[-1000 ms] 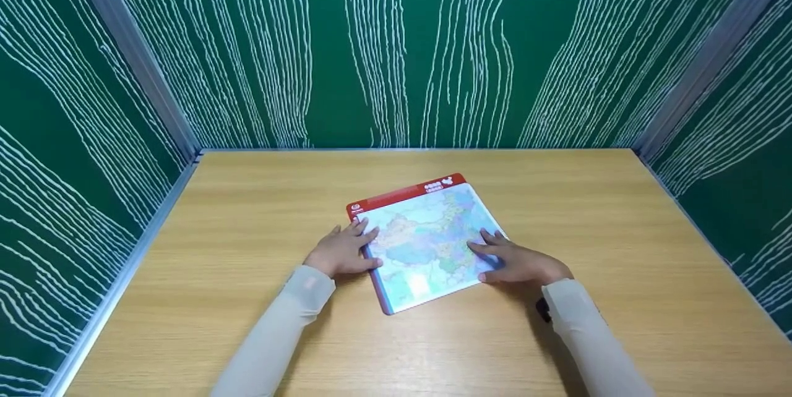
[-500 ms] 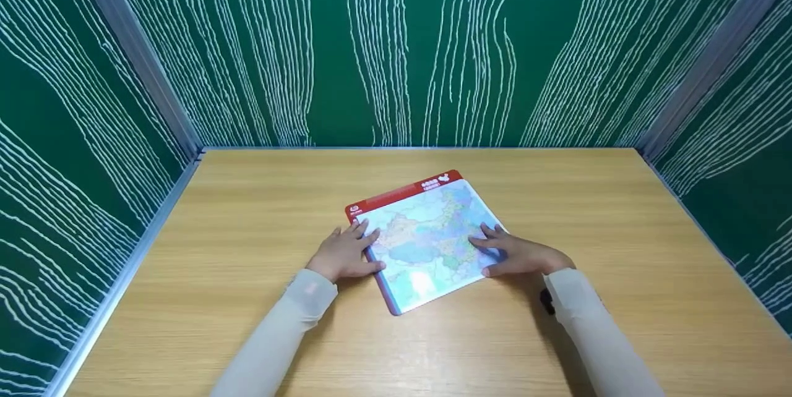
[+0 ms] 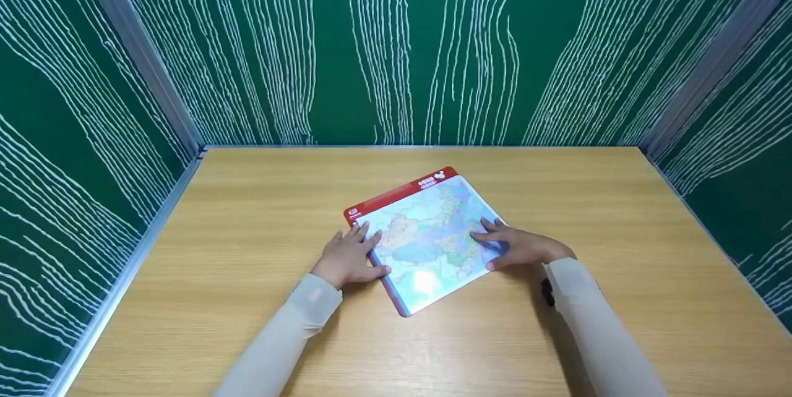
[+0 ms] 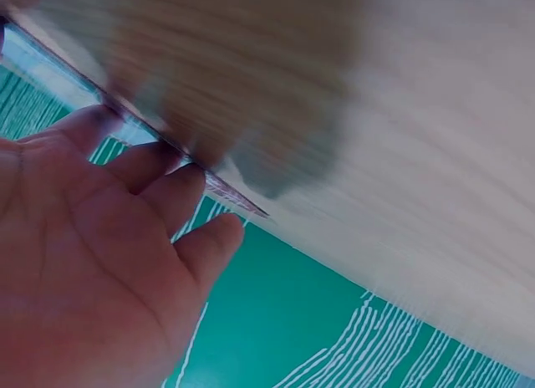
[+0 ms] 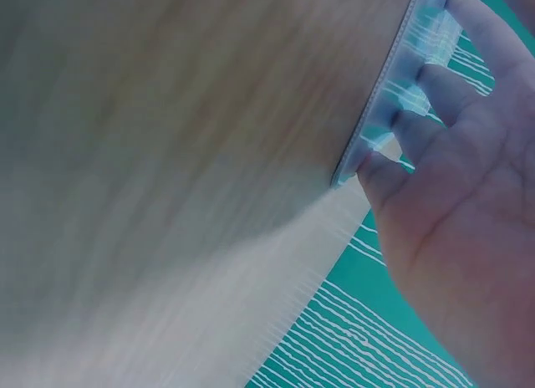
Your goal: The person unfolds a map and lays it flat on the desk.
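Note:
A thin glossy map [image 3: 421, 233] with a red strip [image 3: 396, 193] along its far side lies tilted on the wooden table. On its left edge rest the spread fingers of my left hand [image 3: 348, 259], thumb apart and lower along the same edge. My right hand [image 3: 526, 247] lays its extended fingers and thumb on the opposite edge. Seen from low down in the left wrist view, the left hand [image 4: 92, 254] has its fingertips on top of the map's edge. The right wrist view shows the right hand [image 5: 468, 196] with fingertips on the shiny map surface [image 5: 389, 91].
The wooden tabletop [image 3: 260, 199] surrounds the map. Green panels [image 3: 334, 75] with wavy white lines stand at the back and both sides, joined by grey posts [image 3: 133, 44]. A light glare spot falls near the map's front corner.
The map has turned a little counterclockwise under both hands. Its far right corner has shifted left and away, its front corner right. The left hand has slid slightly right; the right thumb has moved slightly away.

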A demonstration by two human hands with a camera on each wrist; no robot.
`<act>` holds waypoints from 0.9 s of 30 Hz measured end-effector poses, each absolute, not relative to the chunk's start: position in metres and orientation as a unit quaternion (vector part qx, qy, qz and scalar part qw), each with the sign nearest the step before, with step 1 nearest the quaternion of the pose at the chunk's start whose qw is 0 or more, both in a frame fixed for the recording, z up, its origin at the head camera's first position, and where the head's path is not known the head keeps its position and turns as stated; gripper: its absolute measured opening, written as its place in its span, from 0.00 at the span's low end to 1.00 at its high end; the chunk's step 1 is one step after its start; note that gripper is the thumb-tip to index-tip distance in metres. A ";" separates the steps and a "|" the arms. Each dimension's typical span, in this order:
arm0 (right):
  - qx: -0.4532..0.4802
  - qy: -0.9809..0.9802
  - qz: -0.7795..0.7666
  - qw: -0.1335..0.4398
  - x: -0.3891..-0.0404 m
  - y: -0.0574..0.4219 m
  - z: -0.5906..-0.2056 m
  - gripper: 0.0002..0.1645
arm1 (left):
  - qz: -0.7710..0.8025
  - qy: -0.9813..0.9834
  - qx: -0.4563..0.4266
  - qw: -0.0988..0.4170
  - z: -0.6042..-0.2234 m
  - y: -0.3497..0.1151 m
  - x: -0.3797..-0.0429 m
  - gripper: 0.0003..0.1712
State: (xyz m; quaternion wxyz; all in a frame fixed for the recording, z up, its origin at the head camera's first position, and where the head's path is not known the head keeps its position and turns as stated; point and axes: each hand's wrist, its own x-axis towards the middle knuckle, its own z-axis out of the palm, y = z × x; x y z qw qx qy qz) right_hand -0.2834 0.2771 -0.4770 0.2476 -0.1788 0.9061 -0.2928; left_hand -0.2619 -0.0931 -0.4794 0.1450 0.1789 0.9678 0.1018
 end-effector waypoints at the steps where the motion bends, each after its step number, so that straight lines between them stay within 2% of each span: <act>1: -0.177 0.906 -0.294 0.249 -0.285 0.277 -0.476 0.48 | 0.102 0.968 0.178 0.145 -0.479 -0.093 -0.261 0.51; 12: -0.168 0.901 -0.307 0.259 -0.294 0.274 -0.472 0.49 | 0.096 0.971 0.166 0.142 -0.477 -0.088 -0.258 0.50; 27: -0.142 0.907 -0.299 0.260 -0.289 0.273 -0.475 0.46 | 0.097 0.971 0.159 0.152 -0.479 -0.084 -0.255 0.51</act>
